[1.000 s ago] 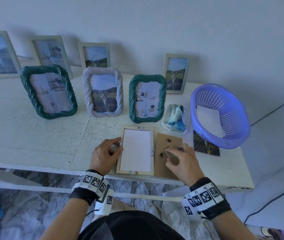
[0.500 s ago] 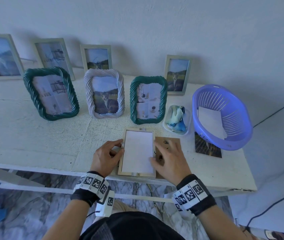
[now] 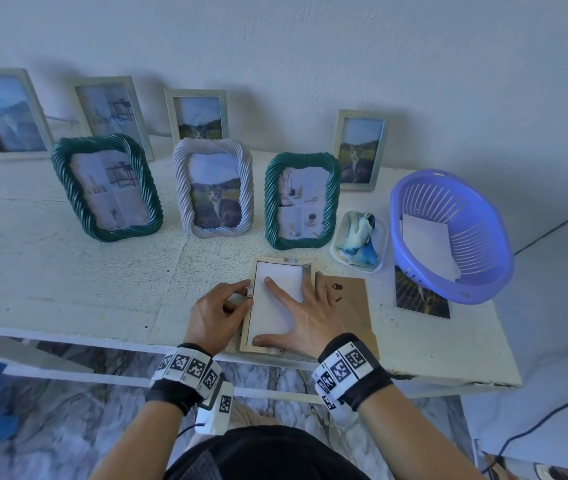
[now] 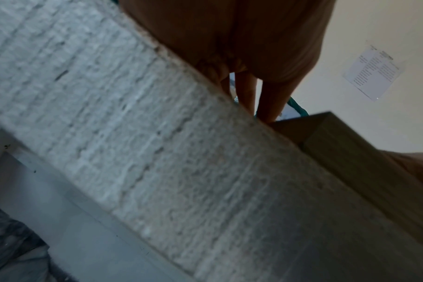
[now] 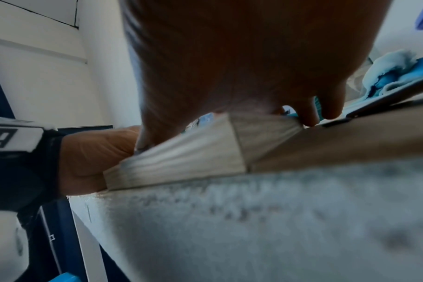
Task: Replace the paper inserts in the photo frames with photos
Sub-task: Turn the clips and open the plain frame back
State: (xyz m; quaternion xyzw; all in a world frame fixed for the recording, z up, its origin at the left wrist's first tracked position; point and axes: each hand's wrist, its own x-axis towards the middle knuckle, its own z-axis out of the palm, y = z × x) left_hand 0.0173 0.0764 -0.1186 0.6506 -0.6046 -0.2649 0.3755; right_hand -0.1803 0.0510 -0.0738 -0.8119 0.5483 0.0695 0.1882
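Note:
A light wooden photo frame [image 3: 245,336] lies face down at the table's front edge, with a white paper insert [image 3: 277,271] showing in its back. My left hand [image 3: 227,306] grips the frame's left edge with curled fingers [image 4: 266,103]. My right hand [image 3: 296,306] lies spread flat on the insert, its fingers straight and its thumb near the bottom edge. The brown backing board [image 3: 355,296] lies just right of the frame, partly under that hand. In the right wrist view the palm [image 5: 242,66] hovers over the frame's corner [image 5: 181,158]. A dark photo [image 3: 421,299] lies flat further right.
A purple basket [image 3: 483,237] holding white paper [image 3: 428,244] stands at the right, over the photo's top edge. A small white tray [image 3: 341,226] of cloths sits beside it. Several framed pictures stand along the back, among them a green twisted frame [image 3: 301,161] right behind the work spot.
My right hand has left the backing board, moved left, and now lies spread on the white insert. The left hand has stayed at the frame's left edge.

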